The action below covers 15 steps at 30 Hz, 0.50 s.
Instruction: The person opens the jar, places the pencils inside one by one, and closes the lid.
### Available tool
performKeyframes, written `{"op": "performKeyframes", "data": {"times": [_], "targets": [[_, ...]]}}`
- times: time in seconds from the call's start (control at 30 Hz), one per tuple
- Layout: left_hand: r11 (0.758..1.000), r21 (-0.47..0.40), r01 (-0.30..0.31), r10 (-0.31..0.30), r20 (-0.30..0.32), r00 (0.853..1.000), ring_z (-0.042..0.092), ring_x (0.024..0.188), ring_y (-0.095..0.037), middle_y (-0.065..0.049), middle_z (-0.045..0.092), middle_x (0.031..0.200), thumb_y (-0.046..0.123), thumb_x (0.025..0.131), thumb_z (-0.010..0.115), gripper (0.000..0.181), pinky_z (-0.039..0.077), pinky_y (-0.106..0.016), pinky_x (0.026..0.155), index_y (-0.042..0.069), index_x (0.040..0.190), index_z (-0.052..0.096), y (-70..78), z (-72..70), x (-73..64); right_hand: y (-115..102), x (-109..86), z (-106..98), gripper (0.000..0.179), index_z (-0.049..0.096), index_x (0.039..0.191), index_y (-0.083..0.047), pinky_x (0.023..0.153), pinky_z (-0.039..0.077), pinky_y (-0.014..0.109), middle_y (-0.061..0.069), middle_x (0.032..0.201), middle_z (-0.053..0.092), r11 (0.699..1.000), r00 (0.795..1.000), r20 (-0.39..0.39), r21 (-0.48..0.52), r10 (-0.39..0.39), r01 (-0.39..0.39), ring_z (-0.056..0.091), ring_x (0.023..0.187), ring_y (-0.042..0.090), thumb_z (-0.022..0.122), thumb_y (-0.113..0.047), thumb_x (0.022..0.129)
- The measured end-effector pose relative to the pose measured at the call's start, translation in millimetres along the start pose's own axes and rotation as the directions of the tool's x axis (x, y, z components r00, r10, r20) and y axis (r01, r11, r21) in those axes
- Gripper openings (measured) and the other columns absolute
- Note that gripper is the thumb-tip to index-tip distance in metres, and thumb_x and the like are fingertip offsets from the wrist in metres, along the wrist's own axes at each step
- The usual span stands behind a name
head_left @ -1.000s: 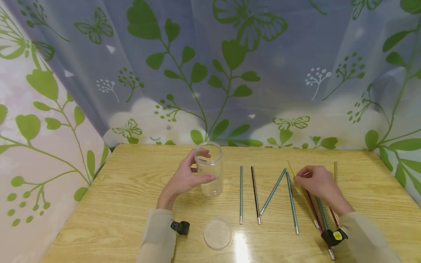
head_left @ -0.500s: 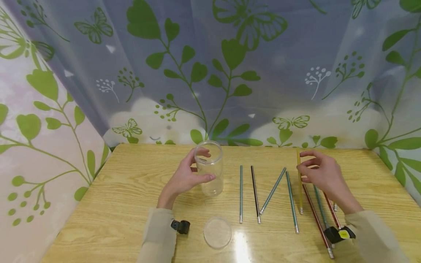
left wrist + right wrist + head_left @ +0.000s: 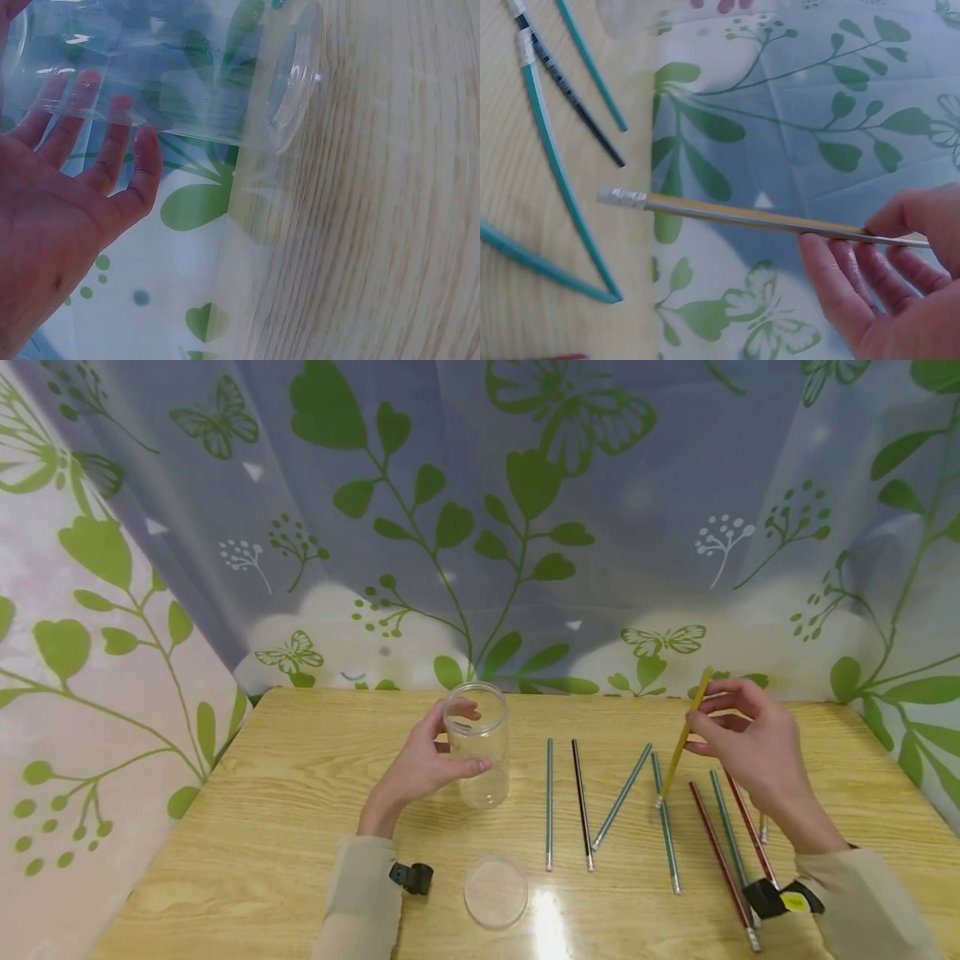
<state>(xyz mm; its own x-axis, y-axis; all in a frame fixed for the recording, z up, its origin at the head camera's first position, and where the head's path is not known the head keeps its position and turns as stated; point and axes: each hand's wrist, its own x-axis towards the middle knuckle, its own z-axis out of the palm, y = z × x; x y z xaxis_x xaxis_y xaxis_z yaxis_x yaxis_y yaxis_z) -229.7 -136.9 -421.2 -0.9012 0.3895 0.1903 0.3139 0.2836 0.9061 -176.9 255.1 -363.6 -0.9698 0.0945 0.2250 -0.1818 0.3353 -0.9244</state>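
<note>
- Above the right side of the counter, my right grip pinches a yellow pencil between thumb and fingers, its eraser end slanting down and left.
- Near the middle, my left grip is curled round a clear jar, which stands upright and lidless; I see no pencil inside.
- On the near side of the jar lies a clear round lid, flat.
- To the jar's right lie 4 teal pencils, 1 black pencil and 2 red pencils.
- I judge the step in hand to be lifting 1 pencil while I steady the jar.
- Next, I think, calls for carrying it left, clear of the loose pencils, tipping it nearer upright and lowering it through the jar's mouth.
</note>
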Motion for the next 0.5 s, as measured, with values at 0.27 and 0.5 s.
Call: {"op": "performKeyframes", "data": {"times": [0.27, 0.5], "targets": [[1.000, -0.004, -0.007, 0.007, 0.004, 1.000, 0.054, 0.126, -0.026, -0.005, 0.055, 0.143, 0.022, 0.081, 0.086, 0.073, 0.048, -0.045, 0.097, 0.025, 0.144, 0.048, -1.1, 0.0, 0.7, -19.8, 2.9, 3.2, 0.033, 0.059, 0.118, -0.014, 0.065, 0.063, 0.028, -0.003, 0.099, 0.064, 0.950, 0.997, -0.015, 0.305, -0.070, 0.071, 0.071, 0.082, 0.006, 0.067, 0.005, 0.093], [1.000, -0.004, -0.001, 0.001, 0.002, 1.000, 0.054, 0.126, -0.027, -0.006, 0.055, 0.143, 0.023, 0.081, 0.086, 0.073, 0.048, -0.044, 0.097, 0.024, 0.144, 0.048, -1.3, 0.2, 0.2, -40.2, 8.3, 6.1, 0.041, 0.056, 0.125, -0.011, 0.063, 0.063, 0.032, 0.002, 0.096, 0.064, 0.909, 0.990, -0.065, 0.393, -0.123, 0.139, 0.071, 0.078, 0.011, 0.067, 0.009, 0.091]]}}
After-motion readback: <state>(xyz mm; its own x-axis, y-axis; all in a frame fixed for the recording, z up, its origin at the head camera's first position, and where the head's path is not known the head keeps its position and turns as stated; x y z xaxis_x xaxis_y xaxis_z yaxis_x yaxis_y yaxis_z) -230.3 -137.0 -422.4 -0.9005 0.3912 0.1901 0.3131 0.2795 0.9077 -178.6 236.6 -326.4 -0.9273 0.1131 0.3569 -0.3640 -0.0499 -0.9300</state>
